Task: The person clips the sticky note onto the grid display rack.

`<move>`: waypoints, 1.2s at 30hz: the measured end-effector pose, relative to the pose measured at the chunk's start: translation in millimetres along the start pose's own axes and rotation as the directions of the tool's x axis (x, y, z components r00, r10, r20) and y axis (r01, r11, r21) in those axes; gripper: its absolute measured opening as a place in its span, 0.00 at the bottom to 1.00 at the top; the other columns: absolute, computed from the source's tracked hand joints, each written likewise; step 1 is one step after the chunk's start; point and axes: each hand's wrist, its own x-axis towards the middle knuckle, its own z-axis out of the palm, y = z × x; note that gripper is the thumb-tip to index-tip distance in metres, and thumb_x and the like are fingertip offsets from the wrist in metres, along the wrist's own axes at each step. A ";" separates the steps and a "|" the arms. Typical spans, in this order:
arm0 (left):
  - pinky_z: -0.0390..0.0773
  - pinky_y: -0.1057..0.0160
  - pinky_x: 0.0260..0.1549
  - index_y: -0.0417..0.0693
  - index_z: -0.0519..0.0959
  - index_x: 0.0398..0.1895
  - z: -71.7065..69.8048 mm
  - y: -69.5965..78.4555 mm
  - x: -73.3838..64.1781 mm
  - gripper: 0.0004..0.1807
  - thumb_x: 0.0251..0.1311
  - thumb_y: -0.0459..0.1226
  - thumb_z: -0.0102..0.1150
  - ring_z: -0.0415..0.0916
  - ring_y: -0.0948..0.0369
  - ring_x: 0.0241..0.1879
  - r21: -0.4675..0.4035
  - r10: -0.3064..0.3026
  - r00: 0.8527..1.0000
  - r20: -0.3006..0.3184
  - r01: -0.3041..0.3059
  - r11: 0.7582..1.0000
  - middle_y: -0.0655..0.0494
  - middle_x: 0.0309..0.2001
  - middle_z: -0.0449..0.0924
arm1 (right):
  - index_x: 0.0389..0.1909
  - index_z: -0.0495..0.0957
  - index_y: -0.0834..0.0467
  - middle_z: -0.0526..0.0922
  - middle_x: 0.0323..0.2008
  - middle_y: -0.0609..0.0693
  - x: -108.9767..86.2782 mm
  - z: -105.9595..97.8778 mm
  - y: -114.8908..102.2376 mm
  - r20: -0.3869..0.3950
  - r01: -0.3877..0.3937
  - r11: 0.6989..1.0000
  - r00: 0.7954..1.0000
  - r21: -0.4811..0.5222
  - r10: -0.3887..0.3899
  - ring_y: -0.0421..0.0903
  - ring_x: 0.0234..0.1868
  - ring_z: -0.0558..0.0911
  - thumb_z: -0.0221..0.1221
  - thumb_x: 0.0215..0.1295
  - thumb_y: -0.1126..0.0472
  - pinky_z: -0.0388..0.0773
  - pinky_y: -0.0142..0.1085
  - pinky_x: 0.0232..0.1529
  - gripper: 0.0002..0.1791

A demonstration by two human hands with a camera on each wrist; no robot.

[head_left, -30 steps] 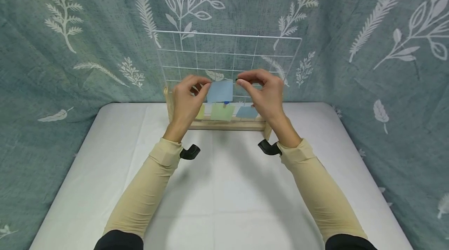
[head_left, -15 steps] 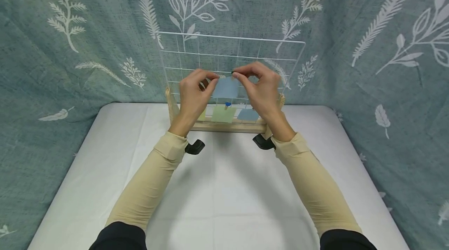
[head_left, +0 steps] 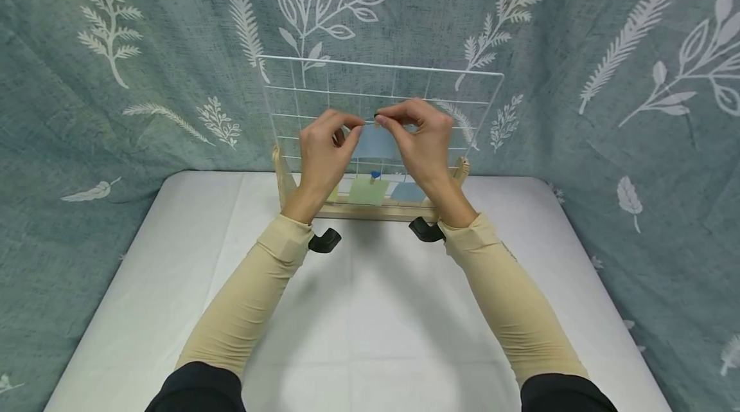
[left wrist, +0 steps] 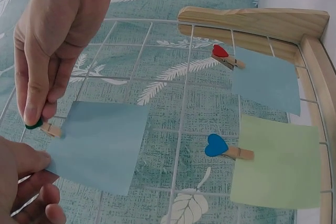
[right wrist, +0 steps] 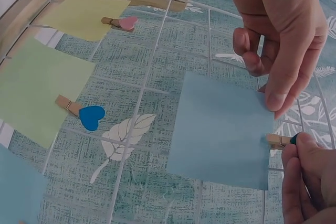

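Note:
My left hand [head_left: 326,158] pinches the top corner of a blue paper note [left wrist: 105,145] between thumb and fingers. My right hand [head_left: 424,148] pinches a small wooden clothespin [right wrist: 275,140] by its dark green end. The clothespin's tip overlaps the note's top edge; whether it also grips a wire cannot be told. Both hands are in front of a white wire grid [head_left: 381,65], and the note hangs against it. Lower on the grid, a clothespin with a blue heart [left wrist: 216,145] holds a green note [left wrist: 278,166].
A red-heart clothespin [left wrist: 223,55] holds another blue note [left wrist: 268,82], and a pink-heart clothespin [right wrist: 123,23] a yellow note [right wrist: 86,17]. The grid stands in a wooden base [head_left: 376,211] on a white-covered table [head_left: 370,309]. A leaf-patterned curtain [head_left: 185,65] hangs behind.
The right hand has moved left with the clothespin, up to the blue note's top edge. The left hand and the note have shifted slightly right and up.

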 end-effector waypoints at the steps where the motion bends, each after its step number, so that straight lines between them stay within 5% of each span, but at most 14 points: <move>1: 0.71 0.65 0.25 0.42 0.90 0.38 0.2 0.4 0.3 0.04 0.69 0.32 0.67 0.73 0.58 0.22 0.002 -0.002 1.000 -0.003 0.002 1.000 0.49 0.35 0.87 | 0.36 0.92 0.60 0.91 0.34 0.53 0.3 0.9 0.1 0.001 -0.001 1.000 1.000 0.001 0.001 0.48 0.33 0.89 0.74 0.62 0.66 0.85 0.29 0.41 0.03; 14: 0.73 0.63 0.27 0.42 0.89 0.39 4.9 3.3 3.4 0.04 0.69 0.32 0.67 0.75 0.57 0.24 0.020 -0.033 0.999 -0.004 0.033 0.999 0.48 0.36 0.87 | 0.40 0.91 0.60 0.91 0.36 0.55 -0.7 1.4 3.0 0.039 -0.007 0.998 0.999 -0.063 0.009 0.48 0.34 0.89 0.72 0.65 0.64 0.87 0.38 0.38 0.05; 27: 0.77 0.61 0.27 0.41 0.89 0.38 6.0 4.3 1.8 0.04 0.68 0.30 0.66 0.77 0.54 0.24 0.058 0.023 0.996 -0.091 -0.018 0.998 0.47 0.36 0.87 | 0.50 0.89 0.62 0.90 0.47 0.57 -9.7 -3.5 -2.0 0.084 0.117 0.981 0.991 -0.156 -0.104 0.51 0.39 0.89 0.68 0.69 0.68 0.88 0.40 0.38 0.11; 36: 0.76 0.60 0.26 0.42 0.87 0.38 3.9 1.2 -7.1 0.03 0.69 0.33 0.66 0.78 0.53 0.27 0.030 -0.004 0.984 -0.177 0.010 1.000 0.47 0.36 0.86 | 0.55 0.87 0.60 0.90 0.48 0.57 -38.4 -18.5 0.6 0.048 0.018 0.985 0.999 -0.169 -0.010 0.51 0.42 0.89 0.67 0.71 0.66 0.88 0.41 0.41 0.14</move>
